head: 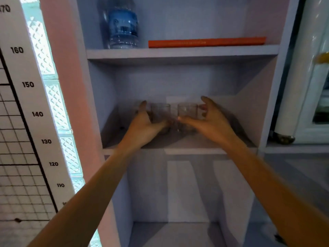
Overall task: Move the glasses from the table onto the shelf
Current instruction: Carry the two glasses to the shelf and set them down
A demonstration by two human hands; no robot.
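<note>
Two clear short glasses stand side by side on the middle shelf [210, 145] of a pale cabinet. The left glass [161, 111] is just right of my left hand [144, 123], whose fingers rise at its left side while the thumb reaches across its base. My right hand [208, 120] cups around the right glass [187, 110], thumb at its front left and fingers spread beside its right side with a small gap. Both hands look loosened rather than clamped. Motion blur softens the glasses' lower parts.
On the upper shelf stand a plastic water bottle [122, 27] and a flat orange book [206, 41]. A lower compartment [178, 230] opens below. A height chart [26, 84] hangs at the left. A white roll [292, 104] and a glass-door fridge [320, 97] are at the right.
</note>
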